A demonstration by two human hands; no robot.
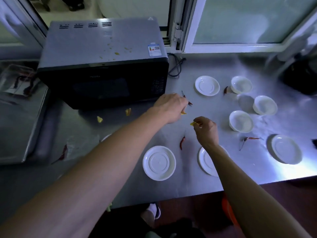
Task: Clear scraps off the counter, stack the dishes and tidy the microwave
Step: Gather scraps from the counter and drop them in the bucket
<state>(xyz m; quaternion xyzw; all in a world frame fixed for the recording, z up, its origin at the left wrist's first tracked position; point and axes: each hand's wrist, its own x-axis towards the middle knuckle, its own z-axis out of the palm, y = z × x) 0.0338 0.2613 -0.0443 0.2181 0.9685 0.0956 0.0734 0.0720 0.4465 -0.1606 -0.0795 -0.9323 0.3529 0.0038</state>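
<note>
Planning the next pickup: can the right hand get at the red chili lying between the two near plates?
Probably yes. The red chili lies bare on the counter just beside the right hand, nothing over it; but that hand already pinches a yellow scrap.

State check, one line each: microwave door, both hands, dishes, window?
microwave: door closed, yellow crumbs on top
left hand: pinches chilli and yellow scrap
right hand: pinches yellow scrap
dishes: unstacked, spread apart
window: swung open

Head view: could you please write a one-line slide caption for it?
Both hands, left and right, pinch yellow scraps above a steel counter strewn with chillies and white dishes.
</note>
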